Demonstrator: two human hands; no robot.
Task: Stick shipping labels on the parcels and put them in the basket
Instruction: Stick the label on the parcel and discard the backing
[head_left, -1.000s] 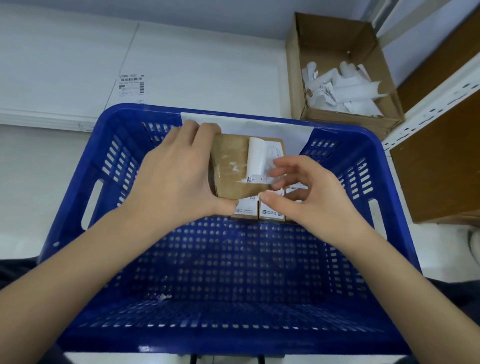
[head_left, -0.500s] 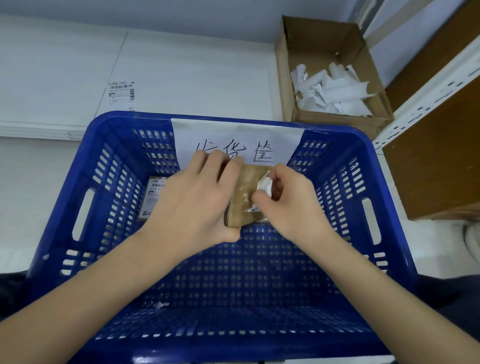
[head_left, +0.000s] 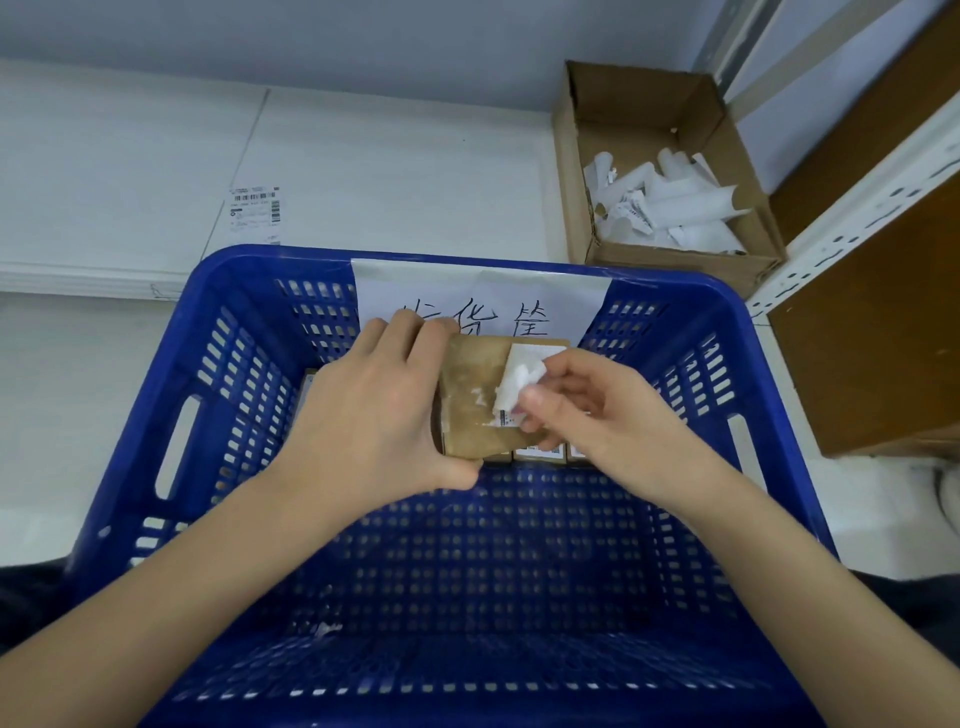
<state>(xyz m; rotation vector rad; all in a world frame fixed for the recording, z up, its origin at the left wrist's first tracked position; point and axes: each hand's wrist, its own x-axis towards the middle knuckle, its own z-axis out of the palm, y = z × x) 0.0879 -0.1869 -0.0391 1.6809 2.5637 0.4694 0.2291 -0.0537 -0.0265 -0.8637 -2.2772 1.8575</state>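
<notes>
A small brown cardboard parcel hangs over the far half of the blue plastic basket. My left hand grips its left side, thumb under the near edge. My right hand pinches the curled near corner of a white shipping label, which lies partly stuck on the parcel's right top. Below the held parcel, several labelled parcels lie on the basket floor by the far wall, mostly hidden.
A handwritten white paper sign is taped to the basket's far wall. An open cardboard box of crumpled white backing papers stands at the back right. A white slotted shelf upright and brown panel stand right. A barcode sticker lies on the white surface.
Both hands lifted the parcel a little and tilted its top face toward me. My right hand slid to the label's near corner, so more of the label shows.
</notes>
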